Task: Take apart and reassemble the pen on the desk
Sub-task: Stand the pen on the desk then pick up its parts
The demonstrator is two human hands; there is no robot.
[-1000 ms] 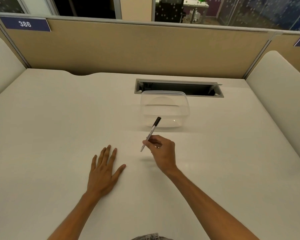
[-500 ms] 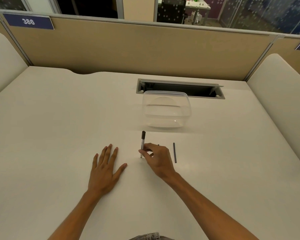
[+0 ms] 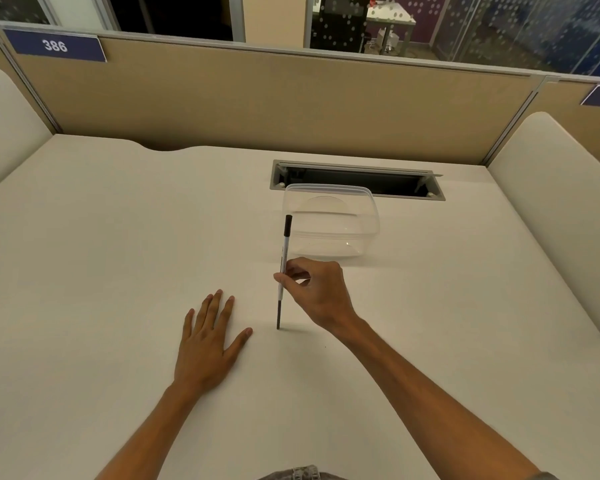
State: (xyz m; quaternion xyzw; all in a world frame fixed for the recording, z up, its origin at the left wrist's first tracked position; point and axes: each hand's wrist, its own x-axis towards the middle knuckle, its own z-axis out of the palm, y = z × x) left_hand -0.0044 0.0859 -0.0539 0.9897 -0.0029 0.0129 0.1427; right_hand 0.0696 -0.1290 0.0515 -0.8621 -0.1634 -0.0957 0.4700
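head view | my right hand (image 3: 317, 289) pinches the pen (image 3: 284, 258) upright, its dark refill (image 3: 278, 315) sticking out below with the tip on the desk (image 3: 101, 271) | my left hand (image 3: 207, 341) lies flat, fingers straight, holding nothing | progress: refill looks half seated; rest unclear | clear container (image 3: 331, 225) just behind, cable slot (image 3: 357, 180) beyond, neither blocking

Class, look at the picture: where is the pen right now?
The pen stands near upright at mid-desk, pinched by the right hand, its dark lower end on the desk, just in front of the clear tub.
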